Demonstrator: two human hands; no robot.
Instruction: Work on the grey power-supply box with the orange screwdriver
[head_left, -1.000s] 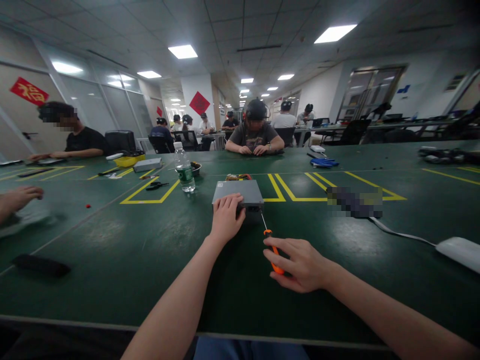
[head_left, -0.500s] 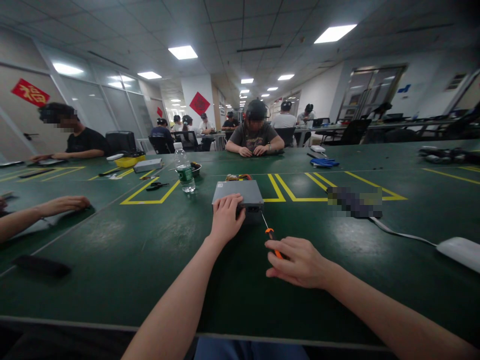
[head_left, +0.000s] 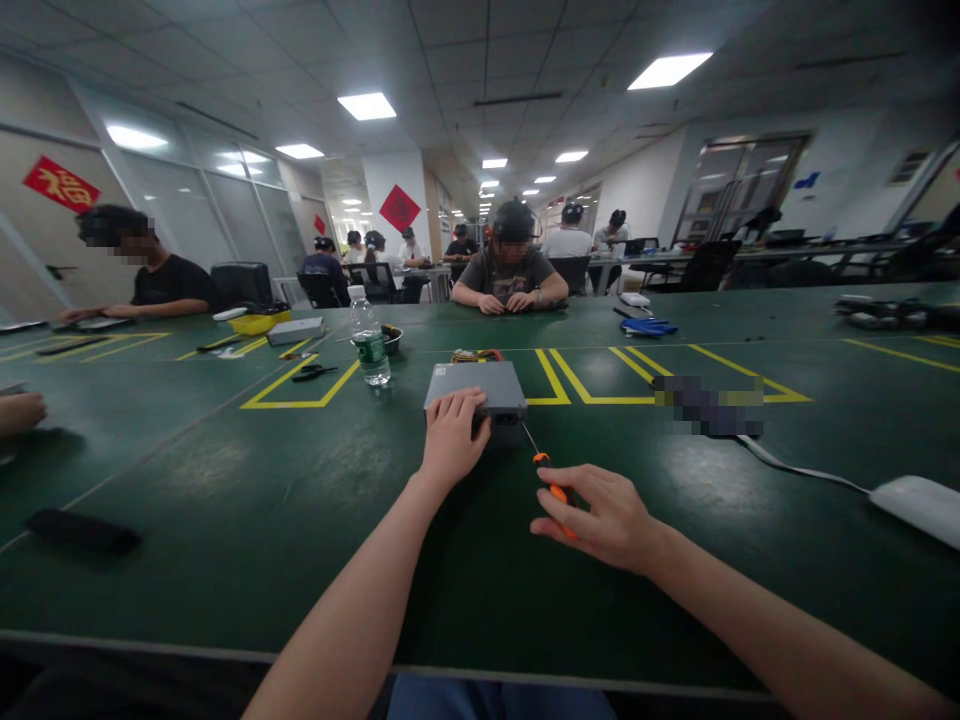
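A grey metal computer power supply (head_left: 491,383) lies on the green table, with coloured cables (head_left: 478,355) bunched behind it. My left hand (head_left: 455,437) rests over its top and near left side, fingers on the lid and thumb at the front face, gripping it. In my right hand (head_left: 600,515) is a screwdriver (head_left: 556,490) with an orange and black handle, held between thumb and fingers. Its thin shaft points up and left to the power supply's front right corner. Whether the tip sits in a screw is too small to tell.
A water bottle (head_left: 370,340) stands left of the power supply, beside a bowl (head_left: 391,339). Black pliers (head_left: 313,372) lie further left. A dark object (head_left: 82,530) is at the near left. To the right are a white cable (head_left: 806,468) and blue gloves (head_left: 649,327). A co-worker sits opposite.
My right hand has shifted its hold on the screwdriver, fingers slightly more spread and the handle showing more. At the left, another person's hand has drawn back. My left hand stays in place.
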